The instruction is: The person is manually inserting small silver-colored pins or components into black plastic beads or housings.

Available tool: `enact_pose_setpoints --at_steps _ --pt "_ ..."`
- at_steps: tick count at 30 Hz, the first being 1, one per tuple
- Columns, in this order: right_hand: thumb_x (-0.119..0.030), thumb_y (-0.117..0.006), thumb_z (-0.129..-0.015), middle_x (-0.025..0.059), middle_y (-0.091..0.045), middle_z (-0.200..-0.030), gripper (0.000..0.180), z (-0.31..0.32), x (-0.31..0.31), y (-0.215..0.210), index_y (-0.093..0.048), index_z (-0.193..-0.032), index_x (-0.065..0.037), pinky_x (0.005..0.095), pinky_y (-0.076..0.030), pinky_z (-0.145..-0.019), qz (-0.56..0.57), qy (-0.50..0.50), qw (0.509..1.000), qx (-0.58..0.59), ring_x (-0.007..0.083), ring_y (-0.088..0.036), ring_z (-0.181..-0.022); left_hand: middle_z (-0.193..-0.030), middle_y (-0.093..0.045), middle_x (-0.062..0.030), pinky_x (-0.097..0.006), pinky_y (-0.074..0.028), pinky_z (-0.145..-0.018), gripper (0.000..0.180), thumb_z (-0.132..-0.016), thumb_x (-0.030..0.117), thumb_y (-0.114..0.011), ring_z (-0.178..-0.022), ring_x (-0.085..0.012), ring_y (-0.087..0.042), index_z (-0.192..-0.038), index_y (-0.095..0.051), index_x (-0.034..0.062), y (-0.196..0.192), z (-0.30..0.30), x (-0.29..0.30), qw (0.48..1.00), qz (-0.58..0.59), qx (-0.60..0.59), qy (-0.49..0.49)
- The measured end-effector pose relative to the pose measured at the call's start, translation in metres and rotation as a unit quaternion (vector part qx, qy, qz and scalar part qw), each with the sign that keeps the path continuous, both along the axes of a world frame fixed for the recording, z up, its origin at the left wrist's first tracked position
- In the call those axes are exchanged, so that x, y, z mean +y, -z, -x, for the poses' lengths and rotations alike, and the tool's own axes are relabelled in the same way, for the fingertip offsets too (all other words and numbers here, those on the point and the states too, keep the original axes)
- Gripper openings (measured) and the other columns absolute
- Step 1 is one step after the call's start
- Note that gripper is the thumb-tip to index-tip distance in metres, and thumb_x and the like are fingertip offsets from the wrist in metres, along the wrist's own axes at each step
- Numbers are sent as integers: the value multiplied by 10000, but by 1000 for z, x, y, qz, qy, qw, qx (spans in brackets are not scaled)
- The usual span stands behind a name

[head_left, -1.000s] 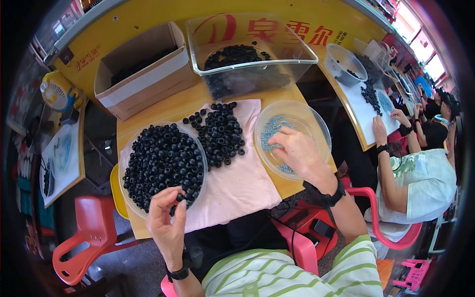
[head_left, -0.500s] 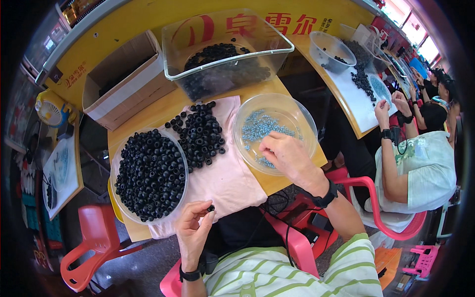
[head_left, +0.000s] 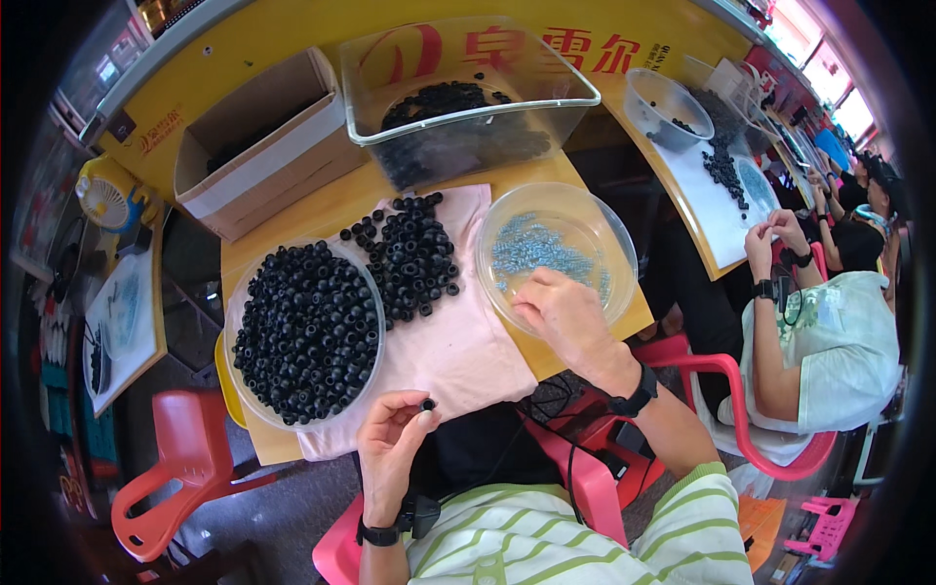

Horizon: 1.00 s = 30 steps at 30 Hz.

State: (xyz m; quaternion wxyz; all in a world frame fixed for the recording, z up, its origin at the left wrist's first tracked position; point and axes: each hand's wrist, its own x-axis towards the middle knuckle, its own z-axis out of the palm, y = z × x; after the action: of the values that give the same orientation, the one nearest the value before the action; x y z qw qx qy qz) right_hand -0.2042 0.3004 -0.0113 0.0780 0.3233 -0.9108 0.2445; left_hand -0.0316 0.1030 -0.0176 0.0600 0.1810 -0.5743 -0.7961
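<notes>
My left hand [head_left: 388, 444], low by the table's near edge, pinches a small round black plastic piece [head_left: 428, 404] with a hole between thumb and forefinger. Over the near side of a shallow clear round tub [head_left: 630, 255] is my right hand [head_left: 575, 322], its thumb and fingers pressed together; whatever is between them is hidden. Small blue-grey pieces [head_left: 536, 244] lie scattered in that tub. To the left, another clear tub [head_left: 381, 363] is heaped with black pieces [head_left: 307, 331]. A looser pile of black pieces [head_left: 414, 252] rests on a pale pink cloth [head_left: 458, 353].
Behind stand an open cardboard box [head_left: 278, 146] and a large clear bin [head_left: 473, 122] partly filled with black pieces. A person [head_left: 819, 341] sits at a table on the right. A red chair [head_left: 190, 444] is at left, with a small yellow fan [head_left: 102, 203] beyond.
The view has shifted slightly. My right hand has drawn a little toward the near side of the tub, fingers still together. My left hand keeps its pinch on the black piece.
</notes>
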Motion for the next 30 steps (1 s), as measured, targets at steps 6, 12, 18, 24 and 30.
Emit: enact_pose_setpoints --at_steps 6,12,18,24,30 --pt "-117 -670 -808 85 -615 -839 61 2 -2 -8 -673 -861 -87 384 -534 -719 6 41 997 -69 291 -650 -820 -973 -654 -76 -273 -506 -839 181 -910 12 -586 -859 -143 -644 -1088 -594 -20 2 -3 -2 1000 -15 7 2" --pt "-109 -673 -808 84 -629 -847 52 4 -7 -4 -675 -853 -84 388 -534 -705 6 19 999 -40 298 -653 -791 -944 -624 -37 -242 -484 -829 182 -913 12 -597 -857 -107 -615 -1089 -635 -16 4 -5 -4 1000 -17 -2 7" --pt "-107 -668 -810 87 -617 -842 49 8 -8 -8 -654 -841 -73 382 -535 -697 -1 44 997 -57 290 -649 -815 -946 -599 -27 -240 -475 -826 178 -924 29 -592 -847 -105 -603 -1089 -638 -18 4 -6 -3 999 -19 3 28" --pt "-94 -663 -815 89 -621 -834 72 12 -10 0 -655 -885 -80 385 -508 -673 20 -4 1000 -7 302 -636 -786 -945 -600 -33 -245 -475 -826 173 -935 55 -593 -839 -109 -600 -1086 -636 -18 3 -4 -1 998 -33 16 52" --pt "-54 -666 -794 114 -647 -839 96 16 -1 -5 -638 -886 -51 399 -520 -689 54 43 995 -71 310 -654 -797 -951 -618 -49 -262 -484 -850 170 -941 52 -581 -868 -127 -621 -1085 -633 -20 3 -5 -2 998 -39 6 48"
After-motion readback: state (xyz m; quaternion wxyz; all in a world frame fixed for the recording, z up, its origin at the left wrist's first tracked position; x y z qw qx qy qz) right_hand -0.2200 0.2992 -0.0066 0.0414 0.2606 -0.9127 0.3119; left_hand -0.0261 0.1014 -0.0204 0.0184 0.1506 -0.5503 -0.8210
